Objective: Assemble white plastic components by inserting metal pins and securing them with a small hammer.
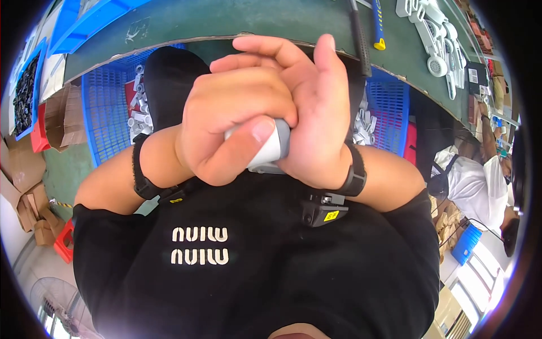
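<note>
In front of my chest, my left hand (240, 121) is closed around a white-and-grey plastic part (274, 148), its thumb lying along the white side. Against the part's grey end rests the palm of my right hand (319, 104). The right fingers are loosely stretched out beyond the left knuckles, and the right thumb points up and away. Much of the part is hidden by both hands, so its exact kind does not show. Both wrists wear black straps.
White plastic parts fill a left blue basket (101, 118) and a right blue basket (393, 110). The green bench (220, 20) bears a black-handled tool (361, 48), a blue-and-yellow handle (378, 25) and white parts (437, 42). A blue tray (40, 62) holds black pieces. Another person (474, 186) is at right.
</note>
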A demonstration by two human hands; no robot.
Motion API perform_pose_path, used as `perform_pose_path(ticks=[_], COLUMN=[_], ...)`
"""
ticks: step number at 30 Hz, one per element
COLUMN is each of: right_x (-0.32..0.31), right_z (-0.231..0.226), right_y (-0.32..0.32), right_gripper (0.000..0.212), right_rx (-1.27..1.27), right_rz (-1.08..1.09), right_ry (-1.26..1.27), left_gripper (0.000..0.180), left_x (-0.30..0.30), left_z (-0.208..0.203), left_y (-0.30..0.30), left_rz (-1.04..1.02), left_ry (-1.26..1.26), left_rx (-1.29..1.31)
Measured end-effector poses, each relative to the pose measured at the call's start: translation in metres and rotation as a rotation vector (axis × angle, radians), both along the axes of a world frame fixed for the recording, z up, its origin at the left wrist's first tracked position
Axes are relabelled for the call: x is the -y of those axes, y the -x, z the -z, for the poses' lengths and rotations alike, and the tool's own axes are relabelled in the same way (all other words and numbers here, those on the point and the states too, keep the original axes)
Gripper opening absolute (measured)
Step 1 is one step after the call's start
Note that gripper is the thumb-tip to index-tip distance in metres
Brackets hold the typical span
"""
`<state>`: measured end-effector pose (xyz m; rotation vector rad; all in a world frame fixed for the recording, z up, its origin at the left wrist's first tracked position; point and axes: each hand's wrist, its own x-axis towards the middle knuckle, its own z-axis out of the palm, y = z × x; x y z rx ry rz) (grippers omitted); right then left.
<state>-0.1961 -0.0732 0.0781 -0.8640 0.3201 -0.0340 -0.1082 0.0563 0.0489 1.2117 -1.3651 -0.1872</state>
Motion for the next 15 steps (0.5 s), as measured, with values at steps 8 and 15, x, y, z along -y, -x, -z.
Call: perform_pose_path(ticks=[8, 15], right_x=[0.003, 0.014], right_z=[0.014, 0.02], right_y=[0.011, -0.004], right_gripper=[0.086, 0.081], right_rx=[-0.036, -0.146], right_rz=[0.005, 0.062], right_ry=[0.105, -0.154], left_gripper=[0.019, 0.021], left_x=[0.008, 0.014], left_z=[0.014, 0.012], left_y=[0.009, -0.001], left_rz=[0.018, 0.0], left_ry=[0.006, -0.124], left_rx=[-0.075, -0.29])
